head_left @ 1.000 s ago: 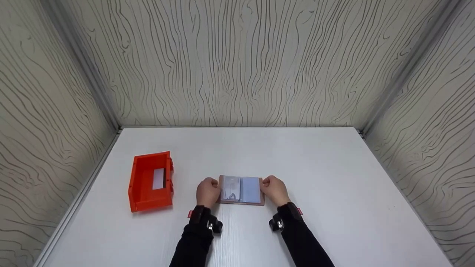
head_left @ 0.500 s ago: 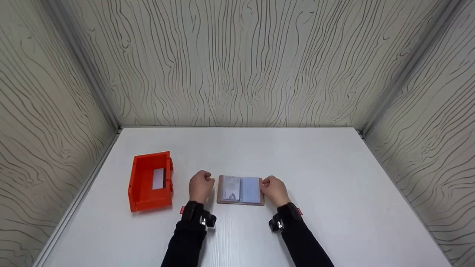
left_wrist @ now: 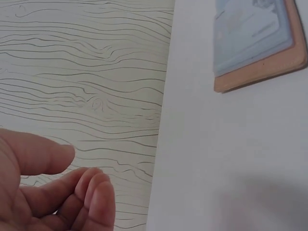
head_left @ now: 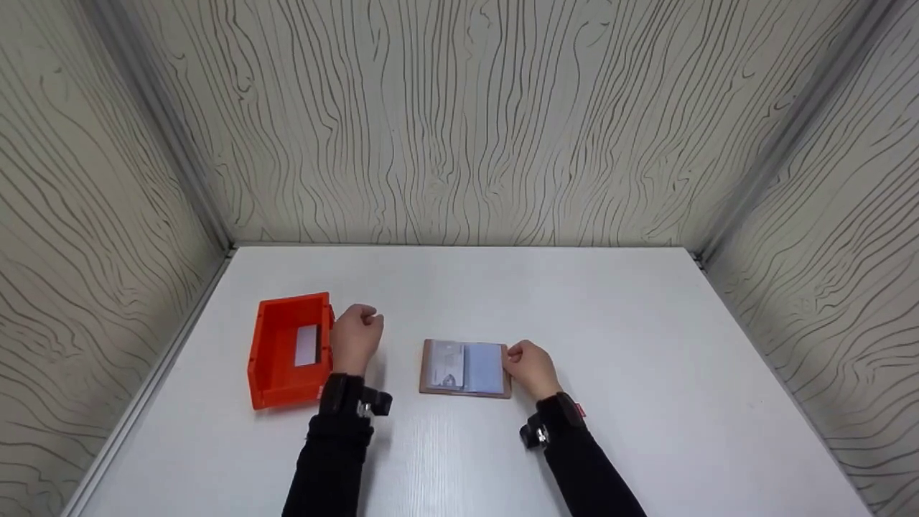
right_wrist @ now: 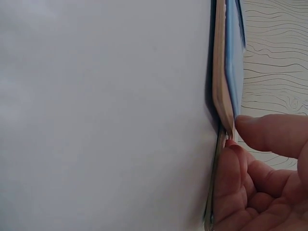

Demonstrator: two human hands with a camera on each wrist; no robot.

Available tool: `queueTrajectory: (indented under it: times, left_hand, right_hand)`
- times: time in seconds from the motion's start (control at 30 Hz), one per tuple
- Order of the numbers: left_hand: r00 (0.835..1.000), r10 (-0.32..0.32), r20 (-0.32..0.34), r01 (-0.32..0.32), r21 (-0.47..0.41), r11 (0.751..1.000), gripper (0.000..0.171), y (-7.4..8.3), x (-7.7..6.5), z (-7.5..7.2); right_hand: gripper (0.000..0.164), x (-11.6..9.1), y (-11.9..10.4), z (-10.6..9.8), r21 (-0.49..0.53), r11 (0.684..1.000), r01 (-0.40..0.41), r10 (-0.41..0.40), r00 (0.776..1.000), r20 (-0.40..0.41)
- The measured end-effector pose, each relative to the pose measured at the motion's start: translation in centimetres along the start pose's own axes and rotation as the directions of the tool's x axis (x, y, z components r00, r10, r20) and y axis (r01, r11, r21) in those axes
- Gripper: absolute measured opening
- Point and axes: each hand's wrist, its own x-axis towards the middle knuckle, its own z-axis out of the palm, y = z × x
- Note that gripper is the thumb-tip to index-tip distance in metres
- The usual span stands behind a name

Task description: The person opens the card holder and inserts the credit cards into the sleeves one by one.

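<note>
A brown card holder (head_left: 484, 370) lies spread out on the white table, with clear sleeves inside and a pale printed card (head_left: 447, 365) in its left sleeve. Its right edge is pinched between thumb and fingers of my right hand (head_left: 533, 368); the right wrist view shows the thumb on the sleeve side of the cover (right_wrist: 220, 72). My left hand (head_left: 354, 339) is in the air beside the orange bin (head_left: 275, 345), fingers loosely curled. Nothing is held between them in the left wrist view, where the hand (left_wrist: 57, 190) shows well apart from the card holder (left_wrist: 260, 72).
Inside the bin, against its right side, is a whitish card-like piece (head_left: 306, 346) with a dark edge. Wood-grain panels (head_left: 459, 129) enclose the table (head_left: 610, 301) at the back and both sides.
My left hand has let go of the card holder's left edge and moved left and away from me, to the bin's side. The right hand keeps its pinch; the card holder stays put.
</note>
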Motion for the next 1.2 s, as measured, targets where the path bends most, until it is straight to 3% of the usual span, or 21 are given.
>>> queueTrajectory:
  times: [0.37, 0.67, 0.83, 1.03, 1.2]
  left_hand:
    - [0.998, -0.07, -0.003, 0.07, -0.05, 0.996, 0.034, -0.4, 0.2, -3.2]
    - [0.985, -0.148, -0.092, 0.141, -0.075, 0.987, 0.034, -1.5, 0.1, -5.6]
    - [0.975, -0.203, -0.092, 0.194, -0.098, 0.976, 0.034, -2.2, 0.2, -6.8]
    - [0.963, -0.26, -0.069, 0.253, -0.087, 0.963, 0.031, -3.2, 0.4, -7.5]
    - [0.966, -0.249, -0.063, 0.248, -0.027, 0.968, 0.022, -4.5, 0.8, -7.5]
  right_hand:
    - [0.019, -0.1, 0.0, 0.0, 0.015, 1.0, -0.012, 0.012, 1.0, 0.011]
    - [0.02, -0.3, -0.1, 0.0, 0.024, 1.0, -0.006, 0.005, 1.0, 0.016]
    - [0.02, -0.3, 0.0, 0.1, 0.014, 1.0, -0.004, 0.004, 1.0, 0.013]
    - [0.021, 0.0, 0.0, 0.1, 0.001, 1.0, -0.019, 0.019, 0.999, 0.027]
    - [0.022, 0.2, 0.0, 0.1, -0.015, 1.0, -0.015, 0.015, 1.0, 0.024]
